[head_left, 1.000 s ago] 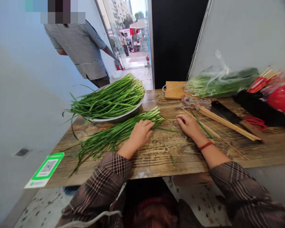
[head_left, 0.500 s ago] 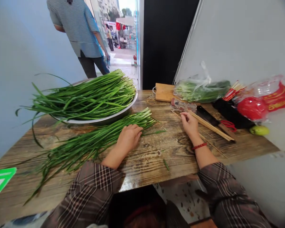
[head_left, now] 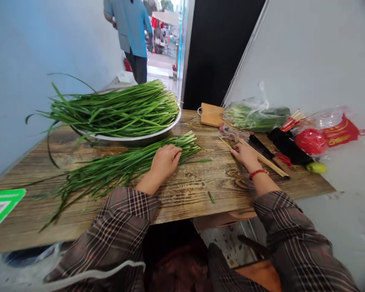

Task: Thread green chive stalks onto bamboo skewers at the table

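Note:
A loose bundle of green stalks (head_left: 109, 170) lies across the wooden table, pale ends pointing right. My left hand (head_left: 166, 160) rests on it near those ends, its fingers curled together; what lies under them is hidden. On the right, my right hand (head_left: 244, 155), with a red bead bracelet (head_left: 258, 173) at the wrist, is at the thin wooden sticks (head_left: 269, 162), thumb and fingers close together; whether a stick is between them is too small to tell. Behind the bundle, a metal basin (head_left: 140, 140) holds a large heap of similar stalks (head_left: 118, 111).
A knife (head_left: 266, 151), black pouch (head_left: 287, 146), red-packed sticks (head_left: 293, 120) and a red plastic bag (head_left: 337, 134) lie at right. Farther back are a cutting board (head_left: 212, 114) and bagged greens (head_left: 257, 115). A person (head_left: 130, 32) stands by the doorway.
The view has shifted slightly. My right hand has lowered onto the sticks, while my left hand stays on the bundle with its fingers more curled. The person has moved farther towards the doorway.

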The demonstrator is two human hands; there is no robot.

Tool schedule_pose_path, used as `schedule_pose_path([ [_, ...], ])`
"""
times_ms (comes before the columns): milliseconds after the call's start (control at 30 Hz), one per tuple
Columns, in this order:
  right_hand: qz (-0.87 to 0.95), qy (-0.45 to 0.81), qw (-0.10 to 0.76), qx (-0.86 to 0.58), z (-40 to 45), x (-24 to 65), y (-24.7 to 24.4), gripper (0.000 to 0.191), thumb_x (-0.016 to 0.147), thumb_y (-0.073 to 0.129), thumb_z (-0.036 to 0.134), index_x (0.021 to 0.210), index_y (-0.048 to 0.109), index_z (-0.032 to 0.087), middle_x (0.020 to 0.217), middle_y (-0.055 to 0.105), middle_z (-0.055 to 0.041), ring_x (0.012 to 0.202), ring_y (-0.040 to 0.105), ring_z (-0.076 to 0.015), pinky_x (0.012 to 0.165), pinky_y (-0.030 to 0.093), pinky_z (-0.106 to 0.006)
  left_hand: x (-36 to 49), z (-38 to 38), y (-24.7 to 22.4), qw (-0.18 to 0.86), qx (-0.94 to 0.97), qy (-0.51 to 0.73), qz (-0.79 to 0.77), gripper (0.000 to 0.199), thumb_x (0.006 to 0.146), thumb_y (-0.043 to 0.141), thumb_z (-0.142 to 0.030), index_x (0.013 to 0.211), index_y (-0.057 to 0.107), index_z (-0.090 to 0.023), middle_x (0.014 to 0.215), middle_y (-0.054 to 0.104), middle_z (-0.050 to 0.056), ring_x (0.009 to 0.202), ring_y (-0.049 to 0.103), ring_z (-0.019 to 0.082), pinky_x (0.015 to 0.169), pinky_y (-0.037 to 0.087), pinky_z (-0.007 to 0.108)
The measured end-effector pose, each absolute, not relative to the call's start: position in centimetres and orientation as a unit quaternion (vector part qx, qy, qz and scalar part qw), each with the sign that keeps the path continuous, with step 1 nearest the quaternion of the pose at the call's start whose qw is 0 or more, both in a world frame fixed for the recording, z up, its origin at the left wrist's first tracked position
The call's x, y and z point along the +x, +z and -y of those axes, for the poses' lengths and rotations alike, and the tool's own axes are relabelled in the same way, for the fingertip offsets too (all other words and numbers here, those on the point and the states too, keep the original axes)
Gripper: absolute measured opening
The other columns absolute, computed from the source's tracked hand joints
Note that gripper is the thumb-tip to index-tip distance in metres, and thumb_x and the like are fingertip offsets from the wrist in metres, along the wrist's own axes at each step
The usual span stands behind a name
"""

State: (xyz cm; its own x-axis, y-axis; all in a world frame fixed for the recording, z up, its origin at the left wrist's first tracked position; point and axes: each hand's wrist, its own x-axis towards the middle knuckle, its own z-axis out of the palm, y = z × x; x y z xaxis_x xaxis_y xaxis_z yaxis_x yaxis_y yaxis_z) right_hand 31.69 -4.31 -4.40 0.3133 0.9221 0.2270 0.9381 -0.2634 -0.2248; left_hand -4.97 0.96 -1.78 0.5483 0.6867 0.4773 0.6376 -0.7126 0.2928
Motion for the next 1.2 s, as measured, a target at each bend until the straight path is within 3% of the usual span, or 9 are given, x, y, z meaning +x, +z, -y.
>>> schedule_pose_path([
  [233, 0.595, 0.025, 0.221, -0.772, 3.8, 31.0, -4.8, 0.013, 0.076, 0.059, 0.026, 0.077, 0.069, 0.017, 0.072, 0.07, -0.0042, 0.067, 0.061, -0.0173, 0.065, 0.045, -0.028, -5.0, -1.1, -2.0, 0.045, 0.873, 0.314, -0.371, 0.027, 0.093, 0.044, -0.027, 0.098, 0.069, -0.017, 0.093, 0.068, 0.008, 0.087, 0.061, 0.021, 0.077, 0.045, 0.033],
  [467, 0.601, 0.028, 0.343, -0.721, 3.8, 29.4, -0.6, 0.019, 0.076, 0.057, 0.026, 0.087, 0.071, 0.018, 0.086, 0.071, -0.0072, 0.081, 0.062, -0.0218, 0.076, 0.048, -0.035, -4.8, -0.9, -1.8, 0.045, 0.875, 0.312, -0.367, 0.029, 0.093, 0.043, -0.028, 0.098, 0.07, -0.017, 0.092, 0.068, 0.008, 0.086, 0.061, 0.021, 0.078, 0.045, 0.034],
  [633, 0.589, 0.105, 0.434, -0.674, 3.4, 24.4, 2.1, 0.032, 0.086, 0.049, 0.04, 0.102, 0.065, 0.017, 0.072, 0.064, -0.0016, 0.056, 0.055, -0.0119, 0.052, 0.047, -0.025, -4.9, -0.9, -1.8, 0.06, 0.866, 0.331, -0.37, 0.028, 0.093, 0.044, -0.027, 0.096, 0.07, -0.016, 0.092, 0.069, 0.008, 0.086, 0.062, 0.02, 0.079, 0.046, 0.033],
  [700, 0.564, 0.231, 0.509, -0.608, 3.2, 21.9, 2.2, 0.031, 0.083, 0.057, 0.04, 0.101, 0.064, 0.016, 0.075, 0.065, -0.0026, 0.057, 0.057, -0.0113, 0.05, 0.047, -0.023, -5.0, -1.0, -1.7, 0.068, 0.858, 0.345, -0.375, 0.028, 0.093, 0.044, -0.027, 0.097, 0.07, -0.016, 0.092, 0.069, 0.008, 0.086, 0.062, 0.02, 0.079, 0.046, 0.033],
  [800, 0.606, 0.303, 0.436, -0.593, 3.0, 20.1, 1.3, 0.034, 0.083, 0.059, 0.04, 0.107, 0.065, 0.016, 0.085, 0.07, -0.0061, 0.062, 0.062, -0.0132, 0.053, 0.051, -0.025, -5.0, -1.0, -1.5, 0.078, 0.845, 0.362, -0.385, 0.029, 0.093, 0.044, -0.027, 0.099, 0.069, -0.015, 0.092, 0.068, 0.008, 0.087, 0.061, 0.02, 0.08, 0.047, 0.033],
  [900, 0.655, 0.182, 0.291, -0.673, 3.2, 21.6, -0.3, 0.028, 0.086, 0.053, 0.034, 0.103, 0.069, 0.018, 0.077, 0.071, -0.0041, 0.063, 0.063, -0.0148, 0.056, 0.049, -0.026, -5.0, -1.0, -1.5, 0.086, 0.841, 0.365, -0.39, 0.028, 0.093, 0.044, -0.026, 0.101, 0.069, -0.015, 0.093, 0.068, 0.008, 0.087, 0.061, 0.02, 0.081, 0.047, 0.033],
  [1033, 0.657, 0.096, 0.23, -0.712, 4.2, 25.4, -2.2, 0.013, 0.079, 0.061, 0.027, 0.082, 0.071, 0.02, 0.074, 0.07, -0.0034, 0.07, 0.061, -0.0178, 0.066, 0.046, -0.029, -4.7, -0.7, -1.8, 0.093, 0.863, 0.334, -0.369, 0.026, 0.092, 0.045, -0.025, 0.102, 0.068, -0.016, 0.095, 0.067, 0.008, 0.089, 0.06, 0.02, 0.082, 0.047, 0.033],
  [1200, 0.676, 0.048, 0.177, -0.714, 5.3, 26.7, -3.9, 0.015, 0.078, 0.063, 0.031, 0.085, 0.068, 0.019, 0.084, 0.067, -0.0048, 0.073, 0.059, -0.0166, 0.068, 0.044, -0.027, -4.1, 0.1, -2.4, 0.072, 0.919, 0.227, -0.314, 0.032, 0.088, 0.056, -0.032, 0.115, 0.064, -0.017, 0.104, 0.063, 0.01, 0.096, 0.056, 0.023, 0.085, 0.046, 0.036],
])
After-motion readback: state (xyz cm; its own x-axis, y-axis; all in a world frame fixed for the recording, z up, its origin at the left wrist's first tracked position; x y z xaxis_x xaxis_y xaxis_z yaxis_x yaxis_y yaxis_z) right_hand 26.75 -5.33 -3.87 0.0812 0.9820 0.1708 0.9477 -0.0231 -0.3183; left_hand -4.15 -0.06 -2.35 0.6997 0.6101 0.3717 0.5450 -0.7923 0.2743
